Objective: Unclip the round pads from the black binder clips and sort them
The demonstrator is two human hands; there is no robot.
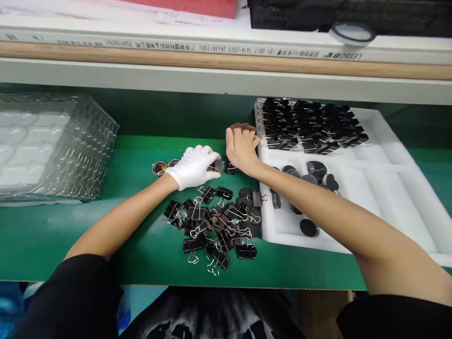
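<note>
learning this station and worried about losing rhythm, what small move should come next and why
Perhaps the right hand should fit a black clip onto the dark round piece held in the gloved left hand: that clip lies between the hands, and rows of clips already sit in the white tray.

The person is wearing a plain white, close-fitting glove (192,170) on the left hand (198,165), its short cuff ending at the wrist. The back of the right hand (243,147) is showing bare. A plain black, loose short left sleeve (72,294) is ending near the elbow, leaving the left forearm (130,215) uncovered. A matching black right sleeve (395,318) is leaving the right forearm (314,205) bare. Between the sleeves, a black garment (208,313) is displaying an irregular, mottled white-and-grey pattern.
</note>
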